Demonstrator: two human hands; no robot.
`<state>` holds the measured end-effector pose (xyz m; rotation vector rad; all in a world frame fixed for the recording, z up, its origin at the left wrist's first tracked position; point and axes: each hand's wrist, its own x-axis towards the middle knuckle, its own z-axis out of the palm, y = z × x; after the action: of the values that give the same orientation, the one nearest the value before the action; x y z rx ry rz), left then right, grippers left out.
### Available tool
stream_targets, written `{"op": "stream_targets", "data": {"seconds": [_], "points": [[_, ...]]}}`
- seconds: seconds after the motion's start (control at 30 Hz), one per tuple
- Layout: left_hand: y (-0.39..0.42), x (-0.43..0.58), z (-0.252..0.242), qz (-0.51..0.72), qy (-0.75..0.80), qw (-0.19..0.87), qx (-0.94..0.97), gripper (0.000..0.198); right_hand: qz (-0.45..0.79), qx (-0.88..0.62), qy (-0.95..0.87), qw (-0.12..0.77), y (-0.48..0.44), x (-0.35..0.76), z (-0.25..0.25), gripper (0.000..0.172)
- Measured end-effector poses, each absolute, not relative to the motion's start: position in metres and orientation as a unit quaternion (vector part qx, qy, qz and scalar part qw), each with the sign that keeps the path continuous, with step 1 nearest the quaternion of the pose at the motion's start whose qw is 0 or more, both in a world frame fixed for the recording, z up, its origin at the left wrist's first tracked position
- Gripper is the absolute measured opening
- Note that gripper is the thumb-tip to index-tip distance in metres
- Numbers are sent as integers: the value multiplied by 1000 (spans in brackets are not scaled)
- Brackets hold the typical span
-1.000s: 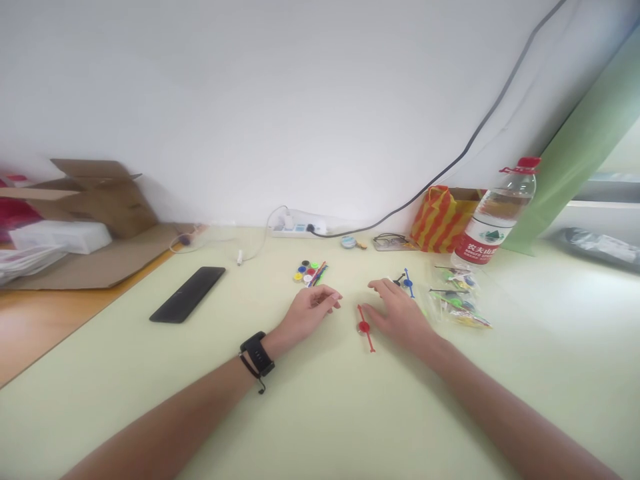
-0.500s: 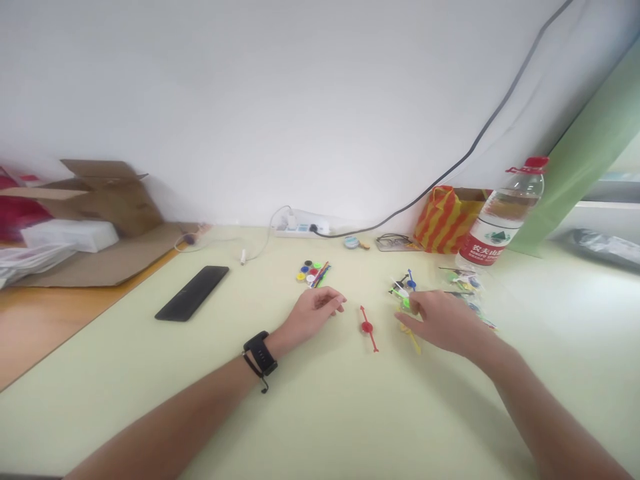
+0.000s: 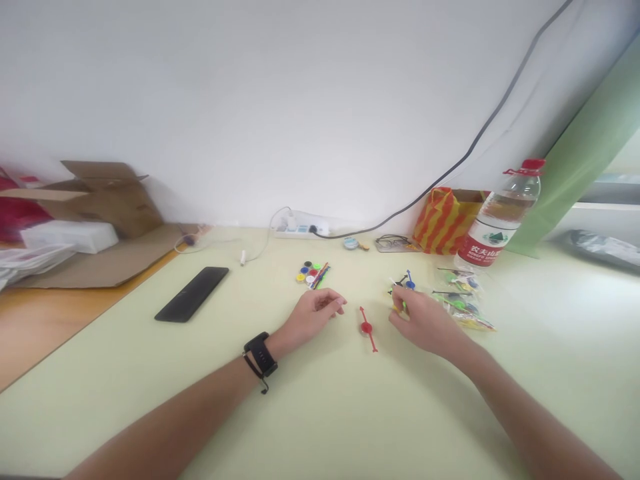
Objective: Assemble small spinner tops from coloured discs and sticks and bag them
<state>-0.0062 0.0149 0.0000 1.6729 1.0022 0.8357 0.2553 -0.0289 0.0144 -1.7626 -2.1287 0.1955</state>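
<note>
On the smooth green table (image 3: 325, 413) by a white wall (image 3: 300, 120) lies a slim red arrow spinner (image 3: 367, 329), the left hand (image 3: 313, 315) relaxed, uncurling, to its left, the right hand (image 3: 424, 321), grip I can't tell, to its right.

Room between black slab (image 3: 193, 294) and left hand (image 3: 314, 313); plastic bags (image 3: 466, 307), bottle (image 3: 497, 223) obstruct right side.

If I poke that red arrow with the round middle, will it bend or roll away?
The thin, red, plastic-looking arrow is probably stiff, since it looks straight. It's likely light, being much slimmer than the bare right hand. It may swivel or slide on the flat, pale green tabletop rather than roll, because its long ends stick out.
</note>
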Motion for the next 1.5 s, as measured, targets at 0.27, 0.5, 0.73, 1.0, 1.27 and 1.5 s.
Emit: {"op": "stream_targets", "data": {"seconds": [0.27, 0.5, 0.73, 1.0, 1.27, 1.5], "points": [[15, -6, -1, 344, 412, 486, 690, 32, 133, -584, -762, 245, -30, 248, 14, 29], [14, -6, 2, 342, 408, 487, 692, 32, 141, -568, -768, 261, -27, 246, 9, 23], [13, -4, 3, 341, 413, 491, 687, 33, 112, -568, -774, 256, -23, 249, 3, 21], [14, -5, 0, 340, 410, 486, 693, 35, 65, -590, -790, 152, -15, 253, -7, 12], [14, -5, 1, 338, 410, 480, 698, 34, -19, -624, -773, 114, -14, 247, -6, 10], [16, -6, -4, 337, 402, 467, 712, 33, -59, -627, -776, 39, -6, 238, -12, 17]]}}
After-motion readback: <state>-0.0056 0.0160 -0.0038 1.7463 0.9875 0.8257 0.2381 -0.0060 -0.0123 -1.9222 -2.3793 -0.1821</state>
